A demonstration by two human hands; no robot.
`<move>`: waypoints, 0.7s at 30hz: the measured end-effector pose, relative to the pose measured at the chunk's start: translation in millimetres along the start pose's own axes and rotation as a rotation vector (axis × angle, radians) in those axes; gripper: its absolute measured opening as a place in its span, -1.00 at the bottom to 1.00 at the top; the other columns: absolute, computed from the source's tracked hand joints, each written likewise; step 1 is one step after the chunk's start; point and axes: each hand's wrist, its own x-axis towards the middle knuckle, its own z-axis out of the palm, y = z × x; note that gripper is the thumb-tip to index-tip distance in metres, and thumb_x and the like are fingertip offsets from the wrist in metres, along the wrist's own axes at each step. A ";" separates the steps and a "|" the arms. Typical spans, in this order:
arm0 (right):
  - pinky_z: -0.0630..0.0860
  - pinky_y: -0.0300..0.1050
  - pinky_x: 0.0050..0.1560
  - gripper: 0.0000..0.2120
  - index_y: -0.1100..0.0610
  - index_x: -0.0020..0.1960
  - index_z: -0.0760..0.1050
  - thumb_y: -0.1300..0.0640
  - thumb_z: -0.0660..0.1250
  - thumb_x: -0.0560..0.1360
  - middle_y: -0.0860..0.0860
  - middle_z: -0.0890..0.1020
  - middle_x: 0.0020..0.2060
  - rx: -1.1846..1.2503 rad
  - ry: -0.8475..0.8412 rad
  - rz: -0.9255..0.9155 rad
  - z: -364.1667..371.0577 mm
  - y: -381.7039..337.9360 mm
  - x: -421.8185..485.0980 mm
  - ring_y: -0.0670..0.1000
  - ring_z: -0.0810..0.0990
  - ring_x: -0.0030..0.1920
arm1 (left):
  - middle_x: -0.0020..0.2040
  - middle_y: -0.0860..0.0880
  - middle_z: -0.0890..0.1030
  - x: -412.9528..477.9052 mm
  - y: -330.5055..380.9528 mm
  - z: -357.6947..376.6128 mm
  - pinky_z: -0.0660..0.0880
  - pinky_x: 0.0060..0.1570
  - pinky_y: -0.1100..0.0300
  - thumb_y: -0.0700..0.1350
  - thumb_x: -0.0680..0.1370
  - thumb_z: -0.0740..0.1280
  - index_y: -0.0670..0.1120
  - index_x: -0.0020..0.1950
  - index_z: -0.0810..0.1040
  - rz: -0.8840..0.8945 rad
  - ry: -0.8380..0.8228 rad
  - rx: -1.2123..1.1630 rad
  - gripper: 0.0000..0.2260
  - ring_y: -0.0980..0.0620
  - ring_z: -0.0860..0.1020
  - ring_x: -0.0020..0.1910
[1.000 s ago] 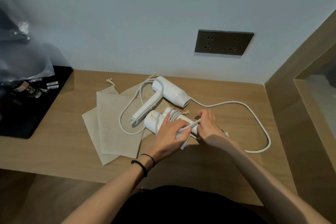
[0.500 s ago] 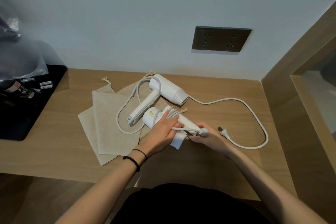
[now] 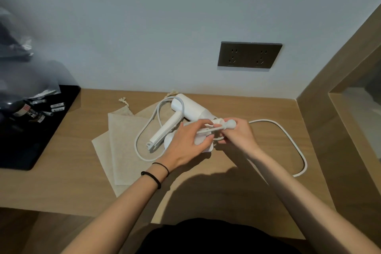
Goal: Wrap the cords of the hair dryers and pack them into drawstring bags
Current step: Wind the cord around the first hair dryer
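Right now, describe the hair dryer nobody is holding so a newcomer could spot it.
Start at the dark socket panel on the wall and drop to the wooden desk below. Behind the left hand and right hand, a white hair dryer lies partly on beige drawstring bags. Unlike the second dryer they hold, its cord trails loose across the desk.

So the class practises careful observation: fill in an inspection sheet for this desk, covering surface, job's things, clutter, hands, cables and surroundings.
Surface: wooden desk.
Job's things: wrapped hair dryer under the hands; second hair dryer behind it; beige drawstring bags flat at left.
Clutter: black tray with small tubes, far left.
Hands: left hand grips the wrapped hair dryer; right hand pinches its plug.
Cables: loose cord of the second hair dryer loops left and right over the desk.
Surroundings: wall socket, nothing plugged in.
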 end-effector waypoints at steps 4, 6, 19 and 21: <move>0.61 -0.06 -0.38 -0.89 0.02 -0.16 0.58 0.17 0.49 0.38 0.02 0.67 -0.33 -0.162 0.036 -0.096 8.9 -34.0 5.1 0.01 0.67 -0.40 | -0.13 0.14 0.59 6.4 11.9 -12.5 0.45 -0.08 0.22 0.27 0.52 0.12 0.12 -0.06 0.55 -0.041 0.110 -0.182 -0.68 0.21 0.51 -0.11; 0.64 0.00 -0.31 -0.83 0.02 -0.14 0.54 0.23 0.46 0.37 -0.02 0.64 -0.31 -0.232 0.014 -0.131 14.1 -43.5 8.8 0.03 0.67 -0.38 | -0.23 0.11 0.59 7.1 14.4 -13.5 0.45 -0.11 0.14 0.22 0.55 0.12 0.08 -0.21 0.53 -0.074 0.188 -0.306 -0.68 0.14 0.54 -0.18; 0.55 -0.06 0.01 -0.69 0.28 0.27 0.26 0.34 0.23 0.56 0.09 0.58 -0.16 0.151 -0.199 0.033 19.4 -47.3 26.0 -0.03 0.59 -0.21 | -0.29 0.05 0.63 12.6 -6.0 -41.4 0.38 -0.20 0.32 -0.09 0.55 0.35 -0.18 -0.29 0.66 -0.274 0.193 -0.544 -0.73 0.20 0.49 -0.27; 0.56 -0.05 -0.01 -0.71 0.30 0.26 0.28 0.31 0.24 0.57 0.08 0.57 -0.17 0.139 -0.193 0.028 18.3 -45.2 28.7 -0.03 0.56 -0.22 | -0.29 0.09 0.58 14.1 -7.6 -40.3 0.36 -0.22 0.35 -0.13 0.55 0.35 -0.12 -0.44 0.53 -0.275 0.184 -0.554 -0.66 0.21 0.48 -0.26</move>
